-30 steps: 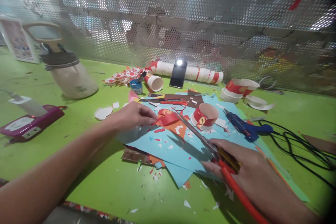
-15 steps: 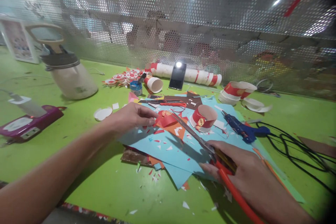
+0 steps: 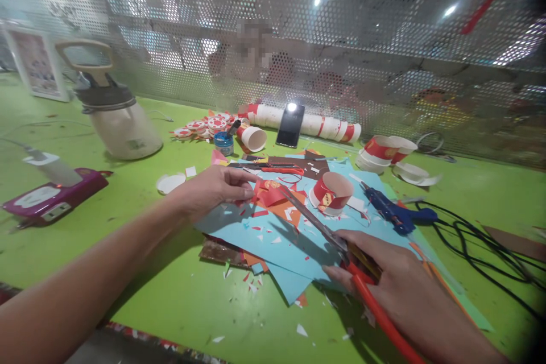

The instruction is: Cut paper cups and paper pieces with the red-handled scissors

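My left hand (image 3: pixel 219 189) pinches the left end of a small red paper piece (image 3: pixel 271 193) with a gold pattern, held above the blue paper. My right hand (image 3: pixel 384 278) is wrapped round the red handles of a pair of scissors (image 3: pixel 319 224). The blades point up and left, and their tips touch or nearly touch the right side of the red piece. Beneath lie light blue sheets (image 3: pixel 273 281) strewn with red, white and orange scraps. A cut red and white paper cup (image 3: pixel 331 193) stands just right of the blades.
A blue glue gun (image 3: pixel 392 210) with a black cable lies right. Behind are a phone (image 3: pixel 290 125), a long roll of cups (image 3: pixel 328 127), a blue paint jar (image 3: pixel 224 143) and cup pieces (image 3: pixel 379 153). Left are a large bottle (image 3: pixel 123 125) and a purple power strip (image 3: pixel 55 196).
The view has shifted slightly, moving the objects at left a little rightward. Both hands keep their holds, and the scissors and red piece have barely moved.
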The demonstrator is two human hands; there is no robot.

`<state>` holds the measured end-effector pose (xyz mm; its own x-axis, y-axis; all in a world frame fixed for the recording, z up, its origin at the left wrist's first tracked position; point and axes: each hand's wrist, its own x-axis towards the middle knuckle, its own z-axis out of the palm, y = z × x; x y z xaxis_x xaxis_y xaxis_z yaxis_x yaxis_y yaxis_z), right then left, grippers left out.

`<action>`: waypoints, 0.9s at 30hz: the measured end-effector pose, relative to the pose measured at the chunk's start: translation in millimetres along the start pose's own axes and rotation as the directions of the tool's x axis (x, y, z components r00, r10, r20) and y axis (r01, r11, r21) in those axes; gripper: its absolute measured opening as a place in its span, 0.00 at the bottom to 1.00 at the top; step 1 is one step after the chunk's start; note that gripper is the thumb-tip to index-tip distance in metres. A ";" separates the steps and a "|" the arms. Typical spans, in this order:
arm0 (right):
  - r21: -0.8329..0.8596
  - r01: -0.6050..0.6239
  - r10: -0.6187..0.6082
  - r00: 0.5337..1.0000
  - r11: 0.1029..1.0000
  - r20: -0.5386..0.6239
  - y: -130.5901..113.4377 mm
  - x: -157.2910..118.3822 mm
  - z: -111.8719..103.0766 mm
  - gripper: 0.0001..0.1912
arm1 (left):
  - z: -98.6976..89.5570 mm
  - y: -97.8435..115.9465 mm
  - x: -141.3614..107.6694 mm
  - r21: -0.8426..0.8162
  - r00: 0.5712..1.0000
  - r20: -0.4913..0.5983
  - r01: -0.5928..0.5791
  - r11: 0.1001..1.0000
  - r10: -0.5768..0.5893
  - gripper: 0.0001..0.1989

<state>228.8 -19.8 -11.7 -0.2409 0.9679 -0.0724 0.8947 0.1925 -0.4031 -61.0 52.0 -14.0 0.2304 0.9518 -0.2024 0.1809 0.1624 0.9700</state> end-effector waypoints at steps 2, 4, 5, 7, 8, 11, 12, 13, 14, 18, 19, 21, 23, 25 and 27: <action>-0.008 -0.002 0.003 1.000 1.000 0.026 -1.5 0.0 -1.3 0.16 | -0.7 -0.1 0.5 -0.012 1.000 0.020 -0.019 1.000 0.019 0.20; -0.022 0.002 -0.001 0.999 1.000 0.043 -2.6 0.4 -2.1 0.16 | -1.3 -0.6 1.9 0.012 0.999 0.028 -0.040 0.999 0.040 0.20; -0.030 0.002 -0.001 0.999 1.000 0.046 -2.8 0.6 -2.3 0.16 | -1.7 -1.3 3.0 0.040 0.998 0.033 -0.052 0.998 0.050 0.19; -0.049 -0.004 0.005 0.999 0.999 0.033 -2.7 0.8 -2.0 0.17 | -2.2 -3.8 5.8 0.127 0.996 0.053 -0.072 0.989 0.066 0.19; -0.059 -0.009 0.010 1.000 0.998 0.025 -2.5 0.7 -1.6 0.18 | -2.2 -5.3 7.3 0.182 0.995 0.071 -0.078 0.980 0.066 0.18; -0.066 -0.002 0.002 1.000 0.998 -0.012 -1.6 -0.4 -0.4 0.19 | -1.0 -9.6 9.9 0.340 0.990 0.132 -0.091 0.936 0.048 0.17; -0.065 0.004 -0.005 1.000 0.998 -0.022 -1.2 -0.8 -0.1 0.18 | -0.2 -10.4 9.9 0.381 0.989 0.141 -0.099 0.919 0.048 0.17; -0.063 0.011 -0.013 0.999 0.998 -0.030 -0.5 -1.1 0.2 0.17 | 0.7 -10.9 9.4 0.414 0.988 0.143 -0.108 0.904 0.053 0.16; -0.064 0.021 -0.023 0.999 0.998 -0.036 0.4 -1.2 0.6 0.17 | 1.6 -11.0 8.6 0.443 0.988 0.139 -0.118 0.889 0.062 0.15; -0.075 0.087 -0.090 0.995 0.993 -0.033 8.0 1.0 3.1 0.18 | 6.5 -10.1 2.6 0.544 0.985 0.126 -0.170 0.822 0.120 0.14; -0.073 0.099 -0.102 0.994 0.992 -0.037 10.2 1.9 4.0 0.19 | 8.4 -9.6 0.5 0.563 0.981 0.132 -0.192 0.804 0.142 0.14; -0.054 0.100 -0.103 0.994 0.994 -0.049 13.8 3.4 5.9 0.20 | 13.4 -8.4 -4.7 0.585 0.969 0.160 -0.245 0.773 0.186 0.12; -0.020 0.102 -0.103 0.993 0.995 -0.052 15.0 4.2 7.8 0.17 | 20.0 -6.5 -11.0 0.580 0.950 0.216 -0.310 0.753 0.225 0.09; 0.019 0.093 -0.092 0.994 0.995 -0.052 14.3 4.4 9.9 0.14 | 27.0 -4.4 -17.2 0.586 0.917 0.292 -0.397 0.707 0.273 0.06; 0.074 0.075 -0.068 0.994 0.994 -0.090 13.1 4.1 12.7 0.11 | 32.9 -2.9 -22.3 0.606 0.867 0.382 -0.496 0.621 0.320 0.05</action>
<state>234.8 -15.3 -28.9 -0.2662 0.9632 0.0375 0.8440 0.2518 -0.4736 -35.1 21.7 -16.8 0.6226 0.7780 0.0840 0.5778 -0.5294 0.6212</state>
